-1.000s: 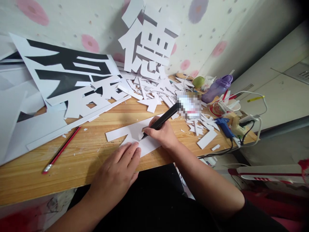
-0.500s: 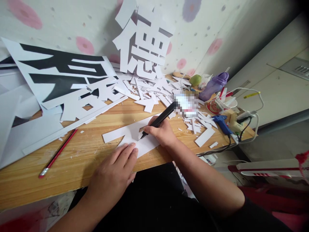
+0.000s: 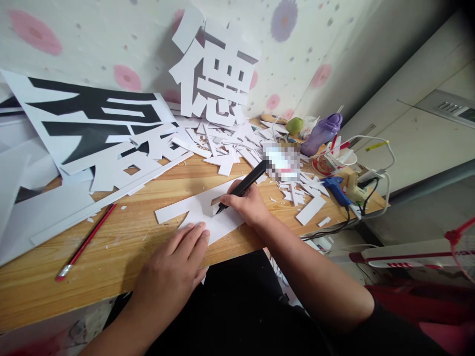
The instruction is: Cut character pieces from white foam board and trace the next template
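A white foam board piece [image 3: 222, 225] with a forked left end lies near the table's front edge. My right hand [image 3: 248, 202] grips a slim black craft knife [image 3: 245, 185], slanted, its point down on the board beside a small cut notch. The far end of the knife lies against a pixelated patch. My left hand [image 3: 178, 257] rests on the board's lower left, fingers stretched and flat, pressing it down; its thumb is lower, at the table edge.
A red pencil [image 3: 87, 242] lies left. White scraps [image 3: 226, 153] pile behind, below a standing cut-out character [image 3: 218, 74]. Printed black-and-white sheets [image 3: 100, 111] are at the left. A blue glue gun [image 3: 337, 190], a purple bottle [image 3: 322, 133] and a paper bowl [image 3: 322, 165] stand right.
The whole view has shifted slightly. Both hands keep nearly the same place on the board, and the knife's point stays by the notch, where a pale cut edge now shows more clearly.
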`<state>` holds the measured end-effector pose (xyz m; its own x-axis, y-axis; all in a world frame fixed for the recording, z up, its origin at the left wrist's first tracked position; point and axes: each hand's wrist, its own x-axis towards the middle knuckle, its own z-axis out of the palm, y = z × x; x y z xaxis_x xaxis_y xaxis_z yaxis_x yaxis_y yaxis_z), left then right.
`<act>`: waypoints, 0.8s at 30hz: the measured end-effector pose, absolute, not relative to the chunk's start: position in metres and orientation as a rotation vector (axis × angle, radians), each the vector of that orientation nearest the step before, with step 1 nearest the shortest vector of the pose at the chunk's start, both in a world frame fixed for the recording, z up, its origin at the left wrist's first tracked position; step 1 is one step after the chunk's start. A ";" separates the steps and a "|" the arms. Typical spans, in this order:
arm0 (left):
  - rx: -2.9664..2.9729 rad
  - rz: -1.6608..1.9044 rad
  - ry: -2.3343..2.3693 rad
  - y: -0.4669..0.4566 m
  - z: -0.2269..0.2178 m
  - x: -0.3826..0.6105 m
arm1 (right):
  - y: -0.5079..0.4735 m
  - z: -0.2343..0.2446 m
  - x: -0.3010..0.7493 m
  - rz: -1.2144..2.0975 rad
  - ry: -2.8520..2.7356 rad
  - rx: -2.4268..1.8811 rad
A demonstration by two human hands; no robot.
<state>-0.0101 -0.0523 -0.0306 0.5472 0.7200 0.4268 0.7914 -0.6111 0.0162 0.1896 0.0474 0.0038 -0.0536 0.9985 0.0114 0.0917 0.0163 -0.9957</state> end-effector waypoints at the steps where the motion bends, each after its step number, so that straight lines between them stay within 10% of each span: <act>1: -2.604 -0.587 -1.282 -0.052 -0.031 -0.010 | 0.047 0.004 0.190 1.190 -1.319 -1.243; 24: -2.593 -0.593 -1.264 -0.051 -0.031 -0.011 | 0.052 0.004 0.208 1.153 -1.328 -1.235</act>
<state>-0.0108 -0.0511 -0.0308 0.5546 0.7093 0.4351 0.7881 -0.6156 -0.0010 0.2076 0.0521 0.0036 -0.0361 0.9985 0.0408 0.0999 0.0442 -0.9940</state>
